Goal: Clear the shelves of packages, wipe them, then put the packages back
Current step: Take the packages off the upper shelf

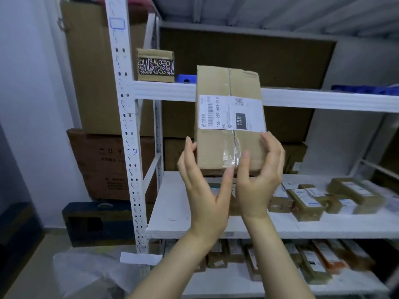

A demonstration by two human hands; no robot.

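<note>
Both my hands hold up a brown cardboard box point(228, 121) with a white shipping label, in front of the white shelf unit. My left hand point(203, 186) grips its lower left side, thumb on the front face. At the lower right corner my right hand point(259, 180) wraps the box with curled fingers. The box's top overlaps the edge of the upper shelf point(164, 89). On that shelf at the left stands a small box with a black patterned band point(155, 64). The middle shelf point(172, 208) carries several small labelled packages point(306, 199) on its right half.
Large cardboard boxes point(97, 83) are stacked left of and behind the white upright post point(127, 126). A dark box point(97, 223) sits on the floor at the left, with clear plastic sheeting point(86, 275) in front. The bottom shelf holds several more packages point(302, 260). A blue bin point(185, 78) sits on the upper shelf.
</note>
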